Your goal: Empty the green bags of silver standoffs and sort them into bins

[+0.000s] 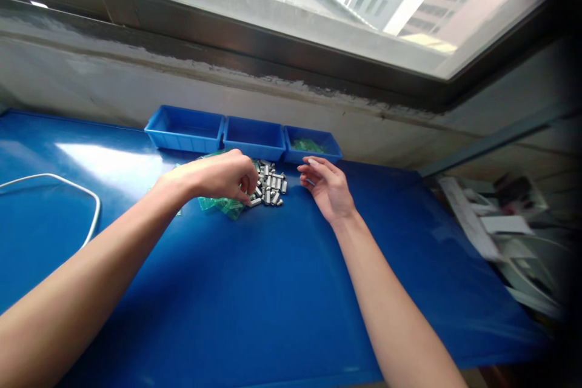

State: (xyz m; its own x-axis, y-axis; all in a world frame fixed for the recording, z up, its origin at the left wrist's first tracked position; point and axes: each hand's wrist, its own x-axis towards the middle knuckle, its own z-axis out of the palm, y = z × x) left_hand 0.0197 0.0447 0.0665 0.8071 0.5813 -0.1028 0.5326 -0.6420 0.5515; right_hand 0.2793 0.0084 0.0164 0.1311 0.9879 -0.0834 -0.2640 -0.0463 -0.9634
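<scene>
Small silvery metal parts (271, 184) lie in a heap near the back of the blue table. Beside them on the left are green translucent pieces (227, 206), partly covered by my left hand (231, 176). The fingers of that hand curl down at the heap's left edge, thumb and fingertips close together; whatever they grip is too small to make out. To the right of the heap, my right hand (328, 187) is raised above the table, fingers apart and bent, with nothing visible in it.
Three blue bins stand along the wall: a left bin (182, 140), a middle bin (254, 148) and a right bin (334, 156) holding green pieces. A white cable (97, 206) curves across the table's (254, 309) left side. Blurred items (504, 224) sit beyond the right edge.
</scene>
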